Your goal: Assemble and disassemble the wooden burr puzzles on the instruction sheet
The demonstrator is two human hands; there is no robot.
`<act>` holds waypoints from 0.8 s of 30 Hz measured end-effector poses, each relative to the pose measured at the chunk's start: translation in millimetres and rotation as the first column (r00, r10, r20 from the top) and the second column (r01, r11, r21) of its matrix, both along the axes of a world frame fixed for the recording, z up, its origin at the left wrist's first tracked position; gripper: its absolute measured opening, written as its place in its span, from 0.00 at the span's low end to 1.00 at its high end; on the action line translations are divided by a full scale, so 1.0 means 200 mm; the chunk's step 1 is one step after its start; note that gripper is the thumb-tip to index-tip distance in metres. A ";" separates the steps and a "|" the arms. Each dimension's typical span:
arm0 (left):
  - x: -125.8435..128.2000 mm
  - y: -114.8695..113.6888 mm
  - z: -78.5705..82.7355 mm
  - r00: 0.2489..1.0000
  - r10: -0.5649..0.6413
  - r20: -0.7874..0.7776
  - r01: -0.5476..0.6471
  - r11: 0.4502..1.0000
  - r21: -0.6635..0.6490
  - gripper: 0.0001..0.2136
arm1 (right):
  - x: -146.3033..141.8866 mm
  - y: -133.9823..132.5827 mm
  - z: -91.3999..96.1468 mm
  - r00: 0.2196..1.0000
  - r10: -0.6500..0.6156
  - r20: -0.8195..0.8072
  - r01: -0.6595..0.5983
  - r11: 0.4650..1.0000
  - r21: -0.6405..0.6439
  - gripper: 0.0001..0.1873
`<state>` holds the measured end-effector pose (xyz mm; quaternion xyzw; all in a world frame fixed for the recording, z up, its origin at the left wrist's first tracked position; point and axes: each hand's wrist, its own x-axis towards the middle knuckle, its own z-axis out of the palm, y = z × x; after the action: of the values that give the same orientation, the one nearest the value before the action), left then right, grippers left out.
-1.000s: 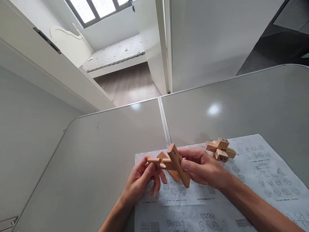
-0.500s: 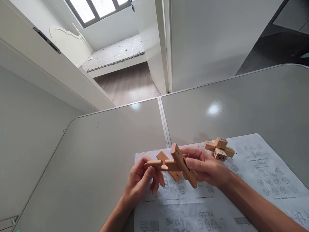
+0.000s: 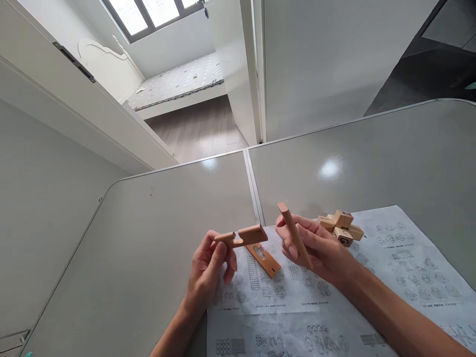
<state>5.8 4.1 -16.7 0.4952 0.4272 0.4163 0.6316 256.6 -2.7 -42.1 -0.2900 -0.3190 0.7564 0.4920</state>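
Note:
My left hand [image 3: 211, 265] pinches one end of a notched wooden puzzle piece [image 3: 252, 235], which points right above the paper. Between the fingers and thumb of my right hand [image 3: 316, 243] is a second wooden puzzle piece [image 3: 295, 235], seen nearly edge-on and tilted. The two pieces are apart. Below and between the hands, a third wooden piece [image 3: 270, 264] with a cut-out slot and a short dark mark lies on the printed instruction sheet [image 3: 260, 317]. Just beyond my right hand sits an assembled wooden burr puzzle [image 3: 342, 228] with letters on its ends.
The sheet lies on a grey table [image 3: 167, 228] with a metal seam [image 3: 253, 188] across it. Past the table's far edge, a doorway shows a bed [image 3: 182, 82] and a wooden floor [image 3: 201, 124]. A white door [image 3: 238, 64] stands beside it.
The two held pieces, joined half a second ago, are now separate. My left hand has drawn its notched piece left and up; the piece in my right hand has turned edge-on.

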 end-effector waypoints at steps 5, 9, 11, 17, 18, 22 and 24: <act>0.00 0.00 0.01 0.984 0.114 -0.137 -0.109 0.993 0.048 0.18 | -0.03 0.00 0.06 0.966 -0.081 0.246 0.074 0.996 0.040 0.21; 0.02 -0.02 0.02 0.955 0.190 -0.229 -0.148 0.970 0.191 0.18 | -0.10 -0.02 0.08 0.842 -0.220 0.493 0.148 0.972 0.181 0.20; 0.03 -0.03 0.02 0.940 0.206 -0.271 -0.128 0.951 0.281 0.17 | -0.13 -0.03 0.07 0.741 -0.324 0.589 0.185 0.941 0.284 0.18; 0.04 -0.03 0.04 0.842 0.278 -0.462 -0.059 0.899 0.434 0.16 | -0.17 -0.03 0.05 0.543 -0.455 0.706 0.161 0.881 0.444 0.14; 0.04 -0.03 0.04 0.818 0.291 -0.495 -0.043 0.891 0.453 0.16 | -0.17 -0.03 0.05 0.519 -0.471 0.713 0.157 0.873 0.462 0.13; 0.04 -0.02 0.03 0.742 0.327 -0.585 0.020 0.861 0.508 0.14 | -0.18 -0.03 0.03 0.464 -0.498 0.733 0.115 0.854 0.507 0.10; 0.04 -0.01 0.03 0.712 0.347 -0.610 0.037 0.849 0.527 0.13 | -0.18 -0.04 0.02 0.458 -0.494 0.739 0.093 0.854 0.513 0.10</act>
<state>14.5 1.8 -10.5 0.7204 0.5473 0.3534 0.2379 220.4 -10.1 -38.1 -0.5664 -0.6089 0.3327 0.4447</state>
